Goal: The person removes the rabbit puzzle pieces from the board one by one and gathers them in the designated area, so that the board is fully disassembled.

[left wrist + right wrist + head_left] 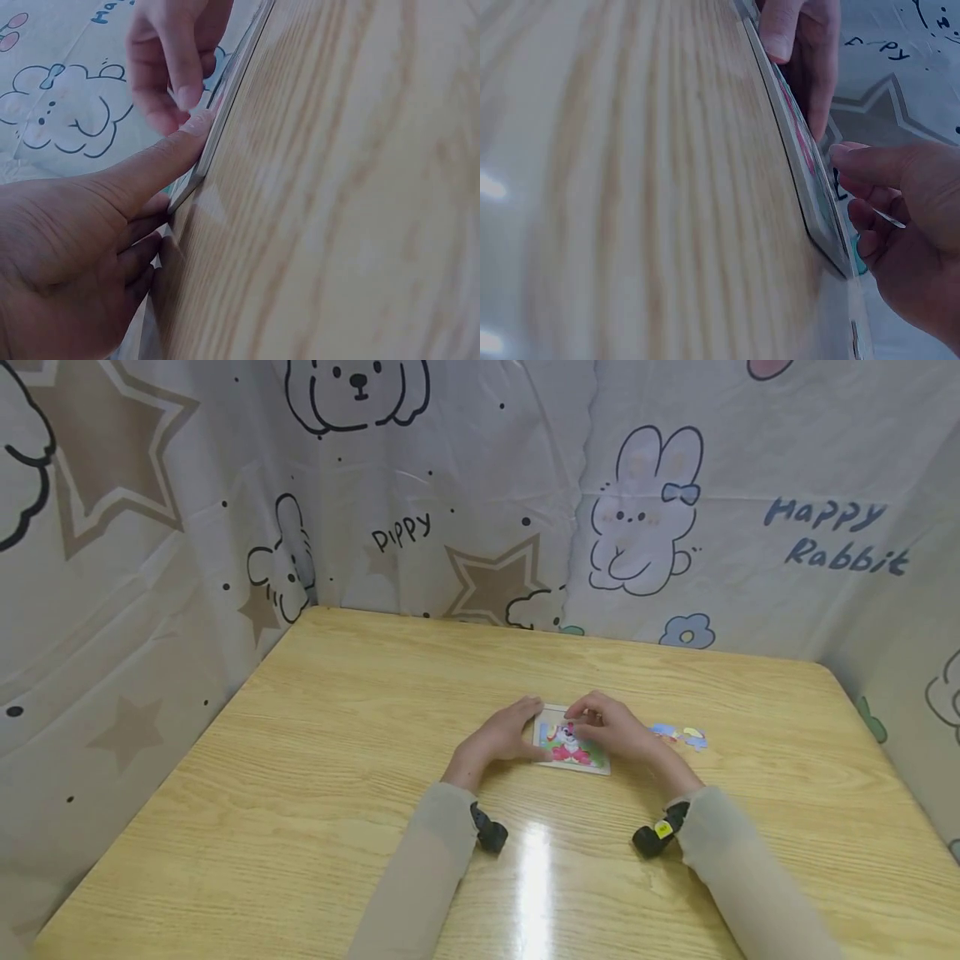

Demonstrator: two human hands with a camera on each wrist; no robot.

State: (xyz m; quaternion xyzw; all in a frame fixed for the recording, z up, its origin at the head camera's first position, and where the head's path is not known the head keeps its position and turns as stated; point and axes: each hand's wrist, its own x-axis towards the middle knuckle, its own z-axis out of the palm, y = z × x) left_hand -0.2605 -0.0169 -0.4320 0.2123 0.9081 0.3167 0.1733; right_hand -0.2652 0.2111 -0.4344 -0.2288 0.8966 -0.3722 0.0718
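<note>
A small jigsaw puzzle in a pale frame (573,766) lies on the table, showing a pink-and-white cartoon animal. My left hand (501,732) grips its left side, thumb along the near edge and fingers at the far left corner. In the left wrist view, the left thumb (161,161) lies against the frame's rim. Over the puzzle's upper right, my right hand (611,727) has its fingers curled, holding a thin puzzle piece (889,219) of which only a pale sliver shows. The right thumb tip (843,154) is close above the board.
Loose puzzle pieces (690,737) in blue and yellow lie right of the frame, partly behind the right wrist. Black wrist cameras (491,833) sit below both hands. A printed cloth (420,560) hangs along the table's back and sides.
</note>
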